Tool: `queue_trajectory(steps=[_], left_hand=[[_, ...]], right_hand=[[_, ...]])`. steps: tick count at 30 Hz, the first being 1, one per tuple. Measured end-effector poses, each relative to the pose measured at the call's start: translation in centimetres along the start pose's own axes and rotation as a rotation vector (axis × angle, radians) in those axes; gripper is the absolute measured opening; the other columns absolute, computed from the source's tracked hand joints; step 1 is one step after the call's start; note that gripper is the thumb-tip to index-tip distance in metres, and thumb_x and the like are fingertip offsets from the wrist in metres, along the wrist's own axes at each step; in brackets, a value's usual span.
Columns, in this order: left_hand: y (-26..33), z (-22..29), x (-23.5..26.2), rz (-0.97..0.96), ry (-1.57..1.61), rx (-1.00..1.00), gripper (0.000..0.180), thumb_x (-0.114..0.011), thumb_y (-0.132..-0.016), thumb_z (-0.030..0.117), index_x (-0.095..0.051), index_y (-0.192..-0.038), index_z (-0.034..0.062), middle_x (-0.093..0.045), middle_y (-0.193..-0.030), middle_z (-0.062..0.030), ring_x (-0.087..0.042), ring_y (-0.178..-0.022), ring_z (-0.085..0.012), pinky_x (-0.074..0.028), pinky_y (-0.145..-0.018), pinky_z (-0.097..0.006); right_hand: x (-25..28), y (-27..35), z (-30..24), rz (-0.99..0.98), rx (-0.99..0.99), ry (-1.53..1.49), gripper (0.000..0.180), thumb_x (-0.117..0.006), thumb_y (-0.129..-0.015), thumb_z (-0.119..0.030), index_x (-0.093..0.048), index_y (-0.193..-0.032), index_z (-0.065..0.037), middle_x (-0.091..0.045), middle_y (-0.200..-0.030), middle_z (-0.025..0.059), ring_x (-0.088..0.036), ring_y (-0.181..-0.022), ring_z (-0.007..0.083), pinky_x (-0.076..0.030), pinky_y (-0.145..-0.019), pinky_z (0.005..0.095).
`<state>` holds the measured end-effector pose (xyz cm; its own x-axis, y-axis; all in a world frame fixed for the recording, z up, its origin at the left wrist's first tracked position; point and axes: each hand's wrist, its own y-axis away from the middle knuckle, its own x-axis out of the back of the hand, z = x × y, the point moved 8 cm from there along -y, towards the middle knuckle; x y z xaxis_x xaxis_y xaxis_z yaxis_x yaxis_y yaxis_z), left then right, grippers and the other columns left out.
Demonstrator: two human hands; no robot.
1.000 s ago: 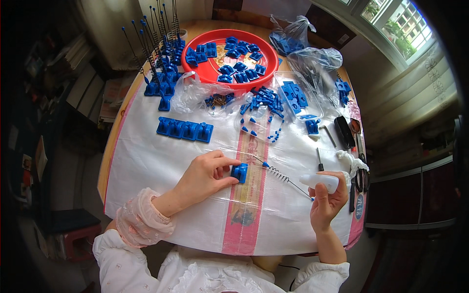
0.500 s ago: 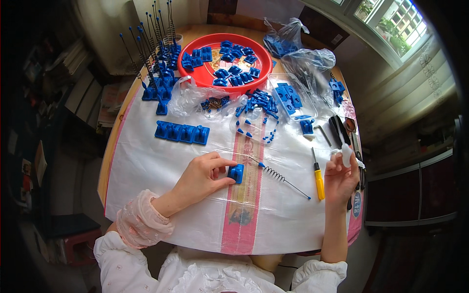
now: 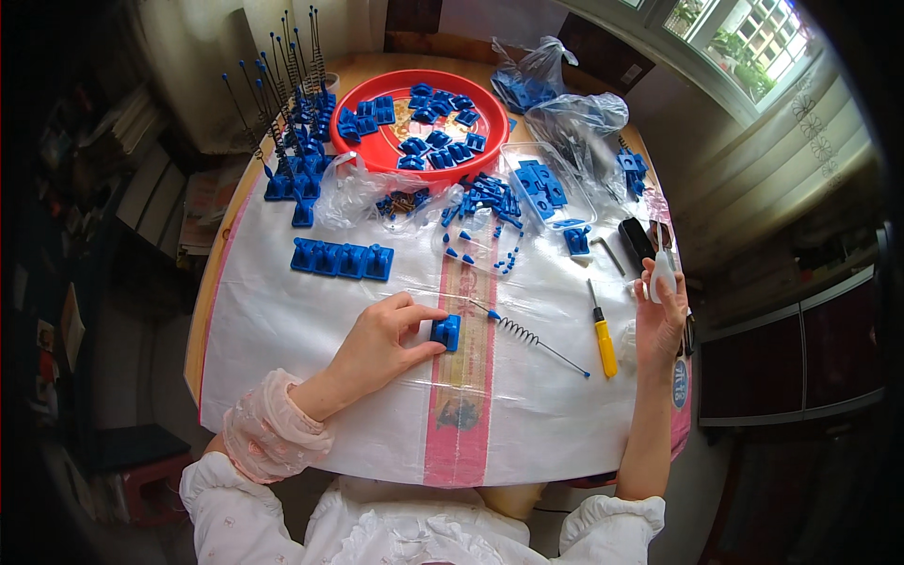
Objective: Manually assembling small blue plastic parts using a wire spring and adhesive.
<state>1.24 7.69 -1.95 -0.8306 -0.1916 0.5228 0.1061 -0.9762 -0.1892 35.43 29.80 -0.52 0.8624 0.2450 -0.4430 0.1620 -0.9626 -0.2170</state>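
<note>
hands at a white-covered counter (image 3: 282, 320), seen from the head camera; left hand (image 3: 381, 344) rests on the sheet, its grip closed with thumb and fingers pinching a small blue plastic block (image 3: 446, 331) that sits on the pink centre stripe; right hand (image 3: 659, 315) is raised near the right edge, grip clamped on a small white bottle (image 3: 663, 273)

spring rod (image 3: 537, 337): lies loose on the sheet, blue tip just beside the block, shaft running toward the yellow screwdriver (image 3: 603, 334); judged risk, a sweep of either wrist could roll rod or screwdriver, since the slick sheet gives little hold

bottle: held beyond the counter's right edge; judged risk, a slip would drop it past the counter

block: small, held by fingertips only; judged risk, it could tip or skid if pressed off-centre

open room: bare sheet lies near the front edge and to the left, below the row of blue bases (image 3: 341, 259); crowded at the far side by loose blue parts (image 3: 485, 202), the red tray (image 3: 377, 151) and plastic bags (image 3: 574, 118); dark tools (image 3: 638, 240) sit close to the right edge, so room there is tight
</note>
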Motion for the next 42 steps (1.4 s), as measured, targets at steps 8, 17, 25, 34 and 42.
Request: queue_trajectory(steps=[8, 17, 25, 34, 42], left_hand=[[-0.1, 0.1, 0.0, -0.007, -0.003, 0.008, 0.04, -0.089, -0.076, 0.009, -0.079, -0.115, 0.0095, -0.054, -0.078, -0.0025, -0.049, -0.068, -0.0147, -0.041, -0.062, -0.031], [-0.3, 0.2, -0.2, -0.052, -0.023, 0.046, 0.04, -0.088, -0.079, 0.012, -0.078, -0.117, 0.008, -0.056, -0.081, -0.0057, -0.054, -0.069, -0.0167, -0.047, -0.064, -0.032], [-0.2, 0.1, 0.0, -0.04, -0.012, 0.036, 0.041, -0.089, -0.078, 0.011, -0.078, -0.117, 0.0081, -0.055, -0.08, -0.0043, -0.052, -0.068, -0.0153, -0.044, -0.063, -0.031], [-0.3, 0.1, -0.1, -0.026, 0.017, 0.03, 0.042, -0.089, -0.076, 0.007, -0.079, -0.116, 0.0089, -0.054, -0.078, -0.0016, -0.048, -0.067, -0.0128, -0.04, -0.06, -0.03], [-0.3, 0.0, -0.1, -0.031, 0.006, 0.029, 0.042, -0.089, -0.076, 0.008, -0.079, -0.116, 0.0092, -0.054, -0.077, -0.0015, -0.048, -0.067, -0.0127, -0.04, -0.06, -0.03]], right_hand=[[-0.5, -0.4, 0.7, -0.045, 0.023, 0.21, 0.034, -0.073, -0.096, -0.004, -0.051, -0.122, -0.007, -0.07, -0.127, 0.0257, -0.068, -0.112, 0.0174, -0.047, -0.104, 0.0302], [-0.2, -1.1, 1.8, 0.01, 0.064, 0.638, 0.026, -0.075, -0.095, -0.005, -0.062, -0.117, -0.005, -0.077, -0.117, 0.0113, -0.066, -0.087, 0.006, -0.051, -0.075, 0.0201], [-1.7, -1.6, 3.6, -0.011, 0.108, 0.871, 0.02, -0.082, -0.085, -0.003, -0.07, -0.101, -0.006, -0.079, -0.104, 0.0033, -0.058, -0.077, 0.004, -0.045, -0.067, 0.0217], [-0.9, -1.6, 3.9, 0.009, 0.138, 1.04, 0.03, -0.087, -0.079, -0.01, -0.072, -0.104, -0.003, -0.074, -0.089, 0.004, -0.062, -0.073, 0.0103, -0.047, -0.064, 0.0275], [-0.9, -1.6, 3.4, 0.051, 0.145, 1.061, 0.042, -0.09, -0.075, -0.012, -0.07, -0.111, -0.004, -0.074, -0.094, 0.0074, -0.063, -0.075, 0.0126, -0.047, -0.064, 0.0282]])
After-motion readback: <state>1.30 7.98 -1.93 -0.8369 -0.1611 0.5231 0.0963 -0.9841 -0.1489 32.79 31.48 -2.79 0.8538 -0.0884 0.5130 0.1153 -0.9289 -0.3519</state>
